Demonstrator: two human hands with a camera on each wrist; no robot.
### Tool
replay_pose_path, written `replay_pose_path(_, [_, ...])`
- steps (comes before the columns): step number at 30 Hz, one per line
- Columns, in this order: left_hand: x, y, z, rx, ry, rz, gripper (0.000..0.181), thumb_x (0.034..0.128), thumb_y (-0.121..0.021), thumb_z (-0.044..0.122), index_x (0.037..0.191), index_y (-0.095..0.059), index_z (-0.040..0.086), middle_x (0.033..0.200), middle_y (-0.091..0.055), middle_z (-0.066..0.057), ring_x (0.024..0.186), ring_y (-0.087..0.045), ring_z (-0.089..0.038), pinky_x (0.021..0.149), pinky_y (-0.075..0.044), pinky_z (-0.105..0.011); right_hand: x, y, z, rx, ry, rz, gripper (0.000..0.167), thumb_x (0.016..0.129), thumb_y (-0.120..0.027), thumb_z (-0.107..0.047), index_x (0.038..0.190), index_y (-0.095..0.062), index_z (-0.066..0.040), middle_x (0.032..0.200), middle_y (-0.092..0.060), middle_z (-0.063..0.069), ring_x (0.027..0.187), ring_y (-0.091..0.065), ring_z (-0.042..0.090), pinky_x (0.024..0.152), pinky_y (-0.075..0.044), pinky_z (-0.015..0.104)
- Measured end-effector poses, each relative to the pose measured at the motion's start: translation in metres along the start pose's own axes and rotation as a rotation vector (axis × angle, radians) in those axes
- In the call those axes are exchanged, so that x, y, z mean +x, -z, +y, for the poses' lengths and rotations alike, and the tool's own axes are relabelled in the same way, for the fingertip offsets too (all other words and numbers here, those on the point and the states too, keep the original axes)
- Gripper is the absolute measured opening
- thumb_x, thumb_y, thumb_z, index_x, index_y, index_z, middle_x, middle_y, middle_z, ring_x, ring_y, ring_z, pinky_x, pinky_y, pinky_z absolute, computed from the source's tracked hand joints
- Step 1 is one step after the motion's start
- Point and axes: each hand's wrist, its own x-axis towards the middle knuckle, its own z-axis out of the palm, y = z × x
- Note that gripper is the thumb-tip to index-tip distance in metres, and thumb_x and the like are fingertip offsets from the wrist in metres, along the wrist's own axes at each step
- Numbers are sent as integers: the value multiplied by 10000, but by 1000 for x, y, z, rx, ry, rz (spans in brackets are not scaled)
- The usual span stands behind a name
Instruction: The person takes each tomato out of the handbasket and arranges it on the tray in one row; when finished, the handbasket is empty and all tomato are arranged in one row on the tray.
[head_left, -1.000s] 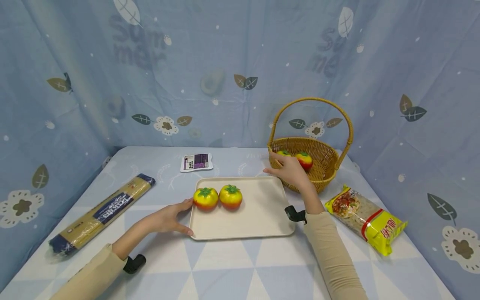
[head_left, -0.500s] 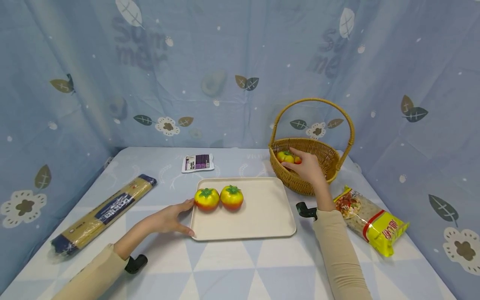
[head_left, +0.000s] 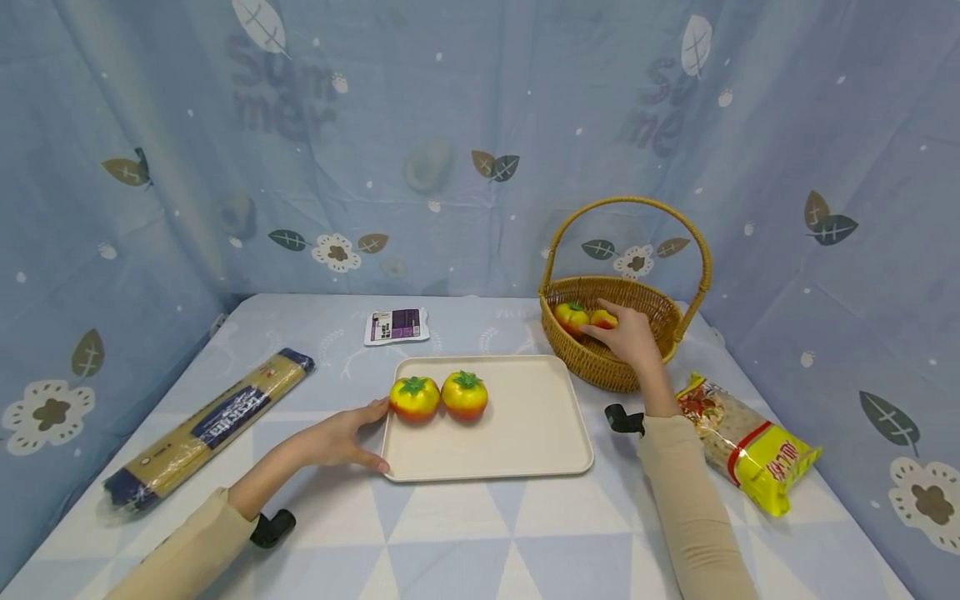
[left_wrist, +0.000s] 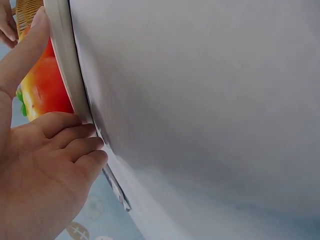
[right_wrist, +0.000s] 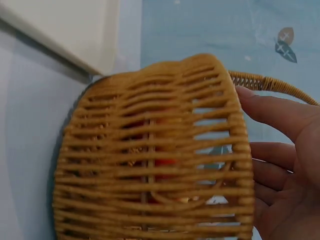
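Since the first earlier picture my right hand (head_left: 628, 337) has moved rightward from the near-left rim of the basket (head_left: 600, 367) to over its inside, while my left hand (head_left: 348, 437) and the two tray fruits have stayed put. In the basket, at the far right of the table, my right thumb and forefinger stand parted on either side of the right-hand fruit (head_left: 603, 320); I cannot tell whether they have closed on it. The other basket fruit (head_left: 571, 317) lies just to its left. My left fingers are spread, touching the left edge of the tray (head_left: 525, 425) without gripping it, beside the left tray fruit (head_left: 415, 400) and its neighbour, the right tray fruit (head_left: 464, 396).

As I judge it, the step in hand is getting a sound hold on that right-hand fruit. I should press evenly round its widest part, avoid nudging the other one, and keep my wrist clear of handle and rim; light steadying by my left hand should suffice.

On the long packet (head_left: 213, 425) at left, the white name seems to end in "vita"; the rest is unclear. The far sachet's (head_left: 397, 326) small print and the yellow bag's (head_left: 746, 442) lettering I cannot read. The curtain (head_left: 420, 100) says "Summer", faintly.
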Motion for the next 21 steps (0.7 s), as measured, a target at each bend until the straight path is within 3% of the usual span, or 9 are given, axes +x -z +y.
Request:
replay_pose_path(2, [0,0,0,1,3,-4,1093,688,-831,442,1455,-273,-101,1519,-203,-290,1403,-195,-442,1140,-188,-551,2,3,4,-13,-10,-6,698,894,-701,-330,1439,-419,2,1046,-599,306,527,-372,244,630,-419,393])
replay_pose_path(5, [0,0,-1,10,2,-10,1098,690,-823,458,1455,-270,-101,1518,-203,-290,1400,-196,-445,1136,-190,-551,6,7,11,-21,-20,-18,696,899,-697,-328,1436,-416,14,1272,-546,301,838,-562,393,794,-486,490])
replay_pose_path(7, [1,0,-1,12,-1,-10,1097,691,-823,458,1454,-270,-105,1516,-203,-294,1398,-196,-450,1135,-190,-555,9,10,15,-21,-31,-32,695,902,-693,-328,1434,-414,21,1358,-489,296,1105,-512,464,924,-453,557])
replay_pose_path(9, [1,-1,0,6,-1,-9,1094,692,-825,452,1454,-270,-105,1517,-202,-294,1400,-195,-448,1137,-187,-552,12,13,19,-37,-35,-50,698,903,-690,-336,1429,-415,31,1409,-435,298,1257,-417,466,1004,-400,586])
replay_pose_path(15, [1,0,-1,4,-5,-4,1086,690,-832,436,1451,-279,-105,1518,-208,-291,1400,-201,-446,1139,-186,-554,20,23,24,-85,-46,-134,691,917,-673,-330,1422,-407,60,1397,-445,303,1167,-487,437,953,-445,554])
replay_pose_path(21, [0,-1,-2,1,-10,-4,1092,682,-832,446,1449,-285,-107,1518,-213,-288,1398,-205,-449,1137,-190,-556,30,32,24,-101,-93,-201,671,930,-657,-290,1421,-390,81,1405,-444,289,1269,-426,440,1020,-412,556])
